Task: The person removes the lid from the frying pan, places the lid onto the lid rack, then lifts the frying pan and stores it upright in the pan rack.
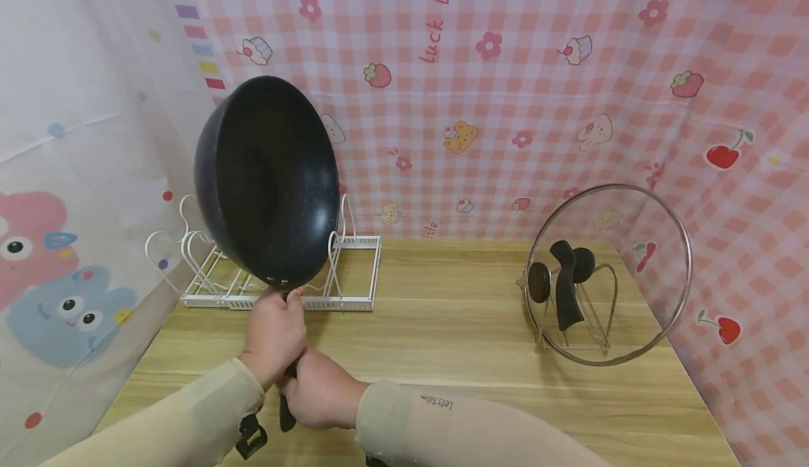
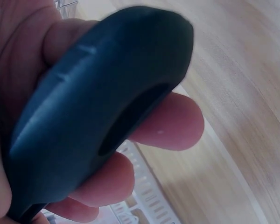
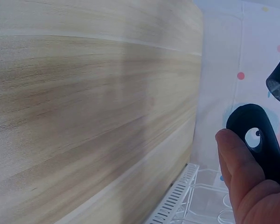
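Observation:
A black wok [image 1: 272, 172] stands tipped up on the left, its hollow inside facing me. It overlaps the white wire rack [image 1: 363, 304] in the head view. My left hand [image 1: 274, 330] grips the handle close to the pan. Just below, my right hand [image 1: 325, 388] holds the handle nearer its end. In the left wrist view, the fingers [image 2: 175, 123] curl round the dark handle [image 2: 98, 98]. The handle's rounded end [image 3: 245, 116], with its hanging hole, shows beside the right hand [image 3: 256, 191] in the right wrist view.
At the right of the wooden table [image 1: 442, 340], a glass lid [image 1: 687, 249] with a metal rim stands upright in a small wire stand [image 1: 613, 298]. Black handle parts [image 1: 567, 288] show there. Printed curtains [image 1: 442, 137] close off the back and sides.

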Demonstrator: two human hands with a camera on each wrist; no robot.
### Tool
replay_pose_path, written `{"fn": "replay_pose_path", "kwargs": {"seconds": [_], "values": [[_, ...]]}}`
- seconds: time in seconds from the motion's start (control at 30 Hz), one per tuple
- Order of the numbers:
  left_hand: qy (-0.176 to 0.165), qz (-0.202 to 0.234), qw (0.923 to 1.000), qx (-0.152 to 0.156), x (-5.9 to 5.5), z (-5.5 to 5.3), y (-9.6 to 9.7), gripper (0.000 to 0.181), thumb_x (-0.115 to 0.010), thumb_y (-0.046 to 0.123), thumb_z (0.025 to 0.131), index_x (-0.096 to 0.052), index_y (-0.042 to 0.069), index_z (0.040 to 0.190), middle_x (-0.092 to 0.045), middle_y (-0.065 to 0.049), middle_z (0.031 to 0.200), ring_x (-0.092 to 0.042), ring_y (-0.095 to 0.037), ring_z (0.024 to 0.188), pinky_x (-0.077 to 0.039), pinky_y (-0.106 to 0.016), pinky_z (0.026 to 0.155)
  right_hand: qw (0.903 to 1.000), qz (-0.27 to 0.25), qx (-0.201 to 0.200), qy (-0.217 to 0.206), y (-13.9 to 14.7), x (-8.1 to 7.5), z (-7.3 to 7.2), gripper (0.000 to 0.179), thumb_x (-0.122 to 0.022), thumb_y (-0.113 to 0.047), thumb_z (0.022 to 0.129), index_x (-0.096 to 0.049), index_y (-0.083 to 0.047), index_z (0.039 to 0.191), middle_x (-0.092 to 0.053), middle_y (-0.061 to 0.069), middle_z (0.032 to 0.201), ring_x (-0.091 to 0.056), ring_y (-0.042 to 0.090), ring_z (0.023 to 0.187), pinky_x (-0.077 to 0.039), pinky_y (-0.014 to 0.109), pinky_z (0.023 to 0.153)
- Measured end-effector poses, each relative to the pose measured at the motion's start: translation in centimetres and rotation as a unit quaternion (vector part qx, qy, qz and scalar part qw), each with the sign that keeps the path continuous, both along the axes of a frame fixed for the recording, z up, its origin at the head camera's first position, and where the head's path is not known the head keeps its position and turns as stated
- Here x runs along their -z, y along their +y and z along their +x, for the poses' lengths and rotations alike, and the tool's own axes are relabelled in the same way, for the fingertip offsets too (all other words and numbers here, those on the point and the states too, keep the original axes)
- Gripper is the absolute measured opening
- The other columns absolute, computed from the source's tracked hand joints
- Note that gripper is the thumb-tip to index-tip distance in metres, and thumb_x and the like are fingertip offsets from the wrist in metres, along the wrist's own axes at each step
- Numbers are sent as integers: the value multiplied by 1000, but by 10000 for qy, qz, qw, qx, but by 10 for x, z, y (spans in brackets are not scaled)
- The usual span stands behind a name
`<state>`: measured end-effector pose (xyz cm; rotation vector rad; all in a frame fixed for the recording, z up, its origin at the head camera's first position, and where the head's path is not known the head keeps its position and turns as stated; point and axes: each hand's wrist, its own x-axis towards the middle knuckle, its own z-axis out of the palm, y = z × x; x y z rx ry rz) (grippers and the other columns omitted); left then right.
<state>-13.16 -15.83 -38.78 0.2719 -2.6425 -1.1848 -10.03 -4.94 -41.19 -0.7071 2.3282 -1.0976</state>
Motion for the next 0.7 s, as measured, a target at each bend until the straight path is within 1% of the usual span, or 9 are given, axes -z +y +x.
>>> {"fn": "replay_pose_path", "kwargs": {"seconds": [0.13, 0.23, 0.3, 0.37, 0.47, 0.53, 0.7], "values": [[5, -18, 10000, 11, 1, 0, 1, 28, -45, 15, 108, -67, -2, 106, -70, -18, 91, -52, -20, 64, -41, -33, 60, 9997, -53, -58, -243, 1, 0, -1, 24, -52, -24, 109, -58, -9, 127, -59, 0, 96, -58, 8, 86, -49, 18, 76], [10, -18, 10000, 20, 2, 0, 1, 27, -45, 14, 108, -66, -2, 106, -69, -17, 90, -51, -19, 62, -41, -33, 59, 9997, -11, -60, -249, 1, 1, -1, 20, -52, -23, 109, -58, -9, 122, -56, -1, 89, -57, 9, 81, -48, 18, 72], [17, 4, 10000, 22, 1, 0, 2, 26, -45, 13, 108, -66, -2, 106, -69, -17, 89, -49, -18, 60, -40, -33, 58, 9998, 18, -38, -179, 1, 2, 0, 18, -53, -23, 109, -58, -9, 118, -55, -1, 87, -56, 9, 79, -48, 18, 70], [23, 20, 10000, 21, 2, 0, 2, 25, -45, 13, 107, -65, -2, 106, -68, -16, 88, -48, -17, 59, -40, -33, 57, 9999, 23, -31, -142, 1, 2, 0, 16, -53, -22, 108, -58, -9, 116, -54, -1, 86, -56, 9, 78, -47, 18, 70], [63, 59, 10000, 22, 3, 0, 2, 25, -45, 11, 107, -65, -3, 109, -68, -16, 88, -49, -17, 60, -40, -33, 57, 9997, -40, -36, -225, 1, 3, 0, 15, -52, -22, 109, -57, -9, 116, -54, -2, 86, -55, 10, 78, -47, 18, 70], [106, 67, 9999, 35, 4, 0, 3, 25, -45, 11, 107, -65, -4, 110, -69, -16, 88, -50, -17, 60, -41, -33, 58, 9998, -57, -37, -204, 1, 4, 0, 15, -53, -21, 108, -57, -9, 115, -54, -1, 86, -55, 10, 78, -47, 18, 70], [259, -84, 9996, 56, 9, 0, 3, 24, -46, 10, 106, -66, -4, 110, -70, -17, 87, -53, -19, 63, -42, -33, 60, 9997, -79, -39, -232, 0, 7, -1, 13, -53, -20, 108, -58, -9, 114, -53, -1, 85, -55, 10, 76, -47, 19, 68]]}}
